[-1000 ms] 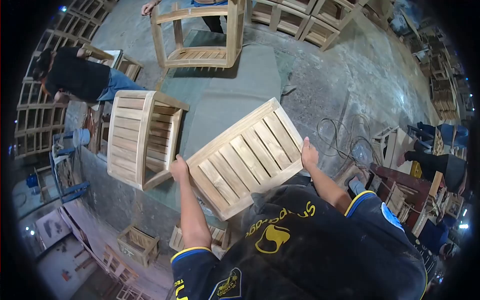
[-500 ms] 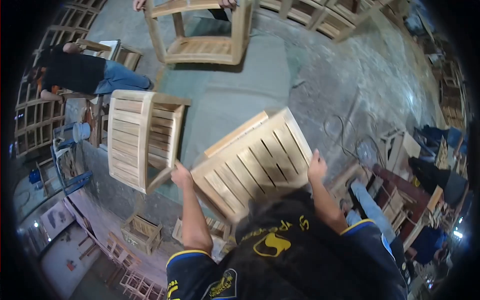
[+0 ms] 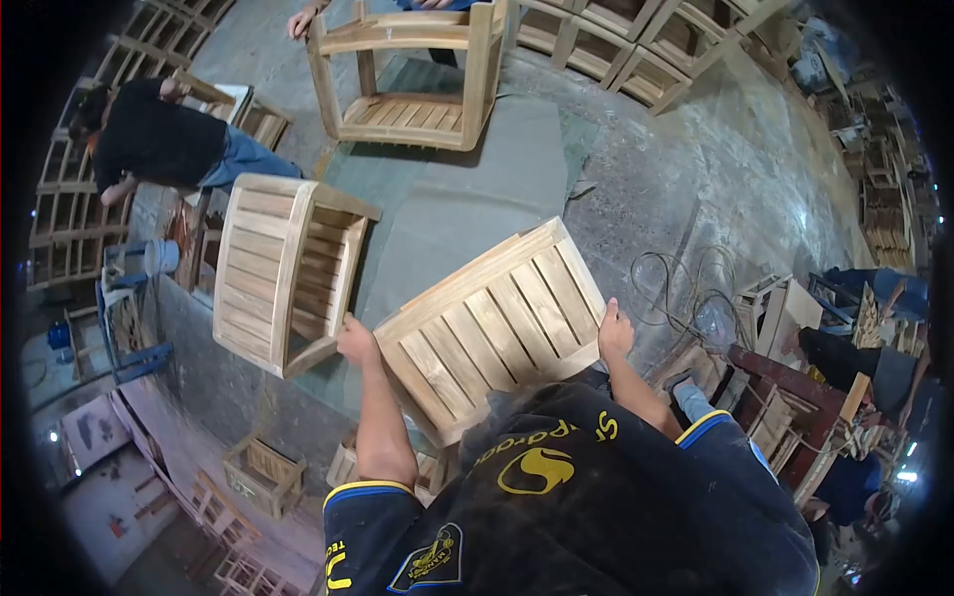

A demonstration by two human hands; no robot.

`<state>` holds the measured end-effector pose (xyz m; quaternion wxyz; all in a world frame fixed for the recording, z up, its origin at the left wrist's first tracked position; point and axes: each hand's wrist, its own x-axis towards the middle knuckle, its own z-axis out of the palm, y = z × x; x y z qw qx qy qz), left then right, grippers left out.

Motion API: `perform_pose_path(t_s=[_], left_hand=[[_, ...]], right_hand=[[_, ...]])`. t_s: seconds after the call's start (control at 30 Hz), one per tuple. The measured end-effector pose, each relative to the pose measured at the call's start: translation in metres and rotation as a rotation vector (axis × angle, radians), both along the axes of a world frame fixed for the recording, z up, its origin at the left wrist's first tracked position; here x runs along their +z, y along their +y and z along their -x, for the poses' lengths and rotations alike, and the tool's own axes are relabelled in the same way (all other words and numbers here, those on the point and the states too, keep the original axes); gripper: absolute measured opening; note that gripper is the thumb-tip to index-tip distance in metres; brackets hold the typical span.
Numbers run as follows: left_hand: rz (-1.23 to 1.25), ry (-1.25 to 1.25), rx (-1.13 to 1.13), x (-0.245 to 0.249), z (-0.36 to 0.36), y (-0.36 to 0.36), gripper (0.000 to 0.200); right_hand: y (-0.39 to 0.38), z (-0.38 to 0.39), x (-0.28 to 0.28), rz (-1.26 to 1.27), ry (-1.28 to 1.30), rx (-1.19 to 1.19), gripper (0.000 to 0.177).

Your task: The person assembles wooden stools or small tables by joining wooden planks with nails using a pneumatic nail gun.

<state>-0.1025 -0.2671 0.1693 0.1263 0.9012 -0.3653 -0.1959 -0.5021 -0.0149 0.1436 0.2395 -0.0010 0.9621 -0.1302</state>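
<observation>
In front of my body, tilted, is a small slatted wooden table (image 3: 497,328) with its slatted top facing me. My left hand (image 3: 358,341) is closed around its left end, the fingers partly hidden behind the wood. At the opposite end my right hand (image 3: 614,333) grips the edge, thumb up. A second slatted wooden table (image 3: 260,268) lies on its side just left of my left hand, showing its slats and inner shelf. The lower part of the held table is hidden by my head and shirt.
Across the grey-green floor mat (image 3: 467,179), another person's hand (image 3: 301,24) is at a wooden frame table (image 3: 397,124). A person in a black shirt (image 3: 164,134) works at the left. Stacked wooden frames (image 3: 646,74) line the back; a looped cable (image 3: 661,288) lies at right.
The held table has tipped, so its slatted face shows differently and less of its far side rail is visible. Both my hands keep their hold. The person at left has shifted an arm.
</observation>
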Motion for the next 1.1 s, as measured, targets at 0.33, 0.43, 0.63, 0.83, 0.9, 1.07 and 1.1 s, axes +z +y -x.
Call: perform_pose_path(t_s=[0.33, 0.43, 0.63, 0.83, 0.9, 1.07, 1.1], left_hand=[[-0.178, -0.142, 0.189, -0.011, -0.003, -0.037, 0.061], [-0.167, -0.1, 0.172, -0.011, -0.006, -0.05, 0.061], [0.323, 0.435, 0.056, -0.079, -0.063, -0.024, 0.064], [0.211, 1.128, 0.163, -0.029, -0.061, 0.076, 0.068], [0.262, 1.037, 0.269, -0.014, -0.063, 0.08, 0.071], [0.382, 0.887, 0.455, 0.004, -0.085, 0.082, 0.076], [0.391, 0.863, 0.454, 0.001, -0.088, 0.08, 0.077]], right_hand=[[-0.008, -0.019, 0.004, 0.074, 0.102, 0.079, 0.056], [-0.034, -0.02, 0.009, 0.09, 0.122, 0.064, 0.068], [-0.027, -0.017, 0.01, 0.018, 0.044, 0.286, 0.073], [-0.069, 0.008, -0.012, 0.393, -0.115, 0.461, 0.085], [-0.097, 0.007, -0.002, 0.406, -0.099, 0.544, 0.084], [-0.197, -0.009, 0.033, 0.356, -0.118, 0.773, 0.086], [-0.225, -0.018, 0.054, 0.316, -0.175, 0.835, 0.087]])
